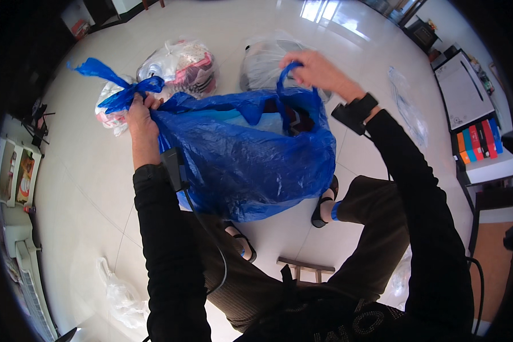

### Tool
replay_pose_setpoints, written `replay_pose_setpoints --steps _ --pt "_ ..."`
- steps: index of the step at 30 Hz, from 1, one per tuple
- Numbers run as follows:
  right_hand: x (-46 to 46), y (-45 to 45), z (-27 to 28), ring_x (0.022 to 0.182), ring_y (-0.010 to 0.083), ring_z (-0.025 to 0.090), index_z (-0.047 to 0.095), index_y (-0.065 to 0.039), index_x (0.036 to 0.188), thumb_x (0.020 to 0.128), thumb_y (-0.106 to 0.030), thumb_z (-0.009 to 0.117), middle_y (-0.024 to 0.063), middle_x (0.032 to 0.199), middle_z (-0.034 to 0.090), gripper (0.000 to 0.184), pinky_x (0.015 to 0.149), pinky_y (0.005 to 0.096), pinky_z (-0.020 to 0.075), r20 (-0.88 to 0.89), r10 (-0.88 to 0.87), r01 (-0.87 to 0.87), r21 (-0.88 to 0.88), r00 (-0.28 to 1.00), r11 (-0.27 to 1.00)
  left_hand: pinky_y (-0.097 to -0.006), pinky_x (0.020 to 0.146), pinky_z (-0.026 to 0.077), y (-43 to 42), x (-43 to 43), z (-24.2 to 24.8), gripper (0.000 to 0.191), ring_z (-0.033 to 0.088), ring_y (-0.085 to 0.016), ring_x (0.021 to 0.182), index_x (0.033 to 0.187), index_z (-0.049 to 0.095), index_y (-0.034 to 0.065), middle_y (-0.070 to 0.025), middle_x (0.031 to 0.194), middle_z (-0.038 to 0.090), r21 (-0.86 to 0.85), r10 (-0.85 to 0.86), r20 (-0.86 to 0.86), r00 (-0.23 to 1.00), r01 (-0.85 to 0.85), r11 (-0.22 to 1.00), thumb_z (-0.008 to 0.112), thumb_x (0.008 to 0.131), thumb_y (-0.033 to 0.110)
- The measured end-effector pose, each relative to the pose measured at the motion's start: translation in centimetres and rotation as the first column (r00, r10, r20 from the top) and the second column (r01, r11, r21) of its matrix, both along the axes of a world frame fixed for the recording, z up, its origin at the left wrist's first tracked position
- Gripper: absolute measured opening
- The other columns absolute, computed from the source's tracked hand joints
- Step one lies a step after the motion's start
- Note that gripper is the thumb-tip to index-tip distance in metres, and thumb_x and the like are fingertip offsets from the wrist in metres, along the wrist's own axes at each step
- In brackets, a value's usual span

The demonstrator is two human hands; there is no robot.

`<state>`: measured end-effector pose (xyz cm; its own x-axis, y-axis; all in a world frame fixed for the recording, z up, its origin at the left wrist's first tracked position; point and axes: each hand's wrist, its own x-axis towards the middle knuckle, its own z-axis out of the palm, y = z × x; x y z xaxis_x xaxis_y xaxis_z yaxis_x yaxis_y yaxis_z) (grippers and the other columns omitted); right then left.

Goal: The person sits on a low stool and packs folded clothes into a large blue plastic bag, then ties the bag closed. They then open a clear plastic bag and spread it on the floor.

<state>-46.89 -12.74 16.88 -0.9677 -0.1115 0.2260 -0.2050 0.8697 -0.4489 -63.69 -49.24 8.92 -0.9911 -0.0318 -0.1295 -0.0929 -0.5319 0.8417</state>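
Note:
Before me a large blue plastic bag (252, 166) stands on the floor between my feet. Through its gaping top show folded light-blue fabric (256, 122) and some dark red patterned fabric (299, 119). My left hand (143, 113) grips the gathered, knotted handles at the bag's left corner, and the loose blue ends stick out past my fingers. At the far right corner my right hand (314, 72) holds a looped blue handle strip, raised above the bag's rim. What lies deeper in the bag is hidden.
Beyond the bag sit a clear bag of pink and white textiles (179, 68), a smaller one (109, 107) and a clear bag of grey items (265, 60). A flat clear bag (406, 102) lies right. A white plastic bag (122, 295) lies lower left. Under me is a wooden stool (305, 265).

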Motion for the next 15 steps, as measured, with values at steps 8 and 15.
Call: replay_pose_setpoints --steps 8,15 --pt "7.1 2.7 13.7 0.053 0.0073 0.051 0.061 0.002 0.12 0.099 -0.017 0.05 -0.0009 0.069 0.056 0.03 0.053 0.0209 0.0423 0.005 -0.084 0.07 -0.603 0.996 0.795 -0.0405 0.075 0.053 -1.2 0.1 -0.2 0.031 0.047 -0.021 0.058 0.09 0.051 0.0002 -0.0105 0.073 0.057 0.078 -0.035 -0.152 0.988 0.047 0.996 0.039 0.105 0.024" --pt "4.3 0.8 13.2 0.062 0.0137 0.051 0.065 -0.006 0.103 0.101 -0.036 0.049 0.0017 0.07 0.055 0.034 0.06 0.028 0.0405 -0.048 -0.785 0.433 -0.812 0.618 0.391 -0.0347 0.087 0.049 -3.0 -0.4 -1.8 0.026 0.05 -0.019 0.072 0.097 0.046 0.002 -0.0087 0.082 0.057 0.176 -0.081 -0.261 0.962 0.13 0.976 0.033 0.107 0.022"
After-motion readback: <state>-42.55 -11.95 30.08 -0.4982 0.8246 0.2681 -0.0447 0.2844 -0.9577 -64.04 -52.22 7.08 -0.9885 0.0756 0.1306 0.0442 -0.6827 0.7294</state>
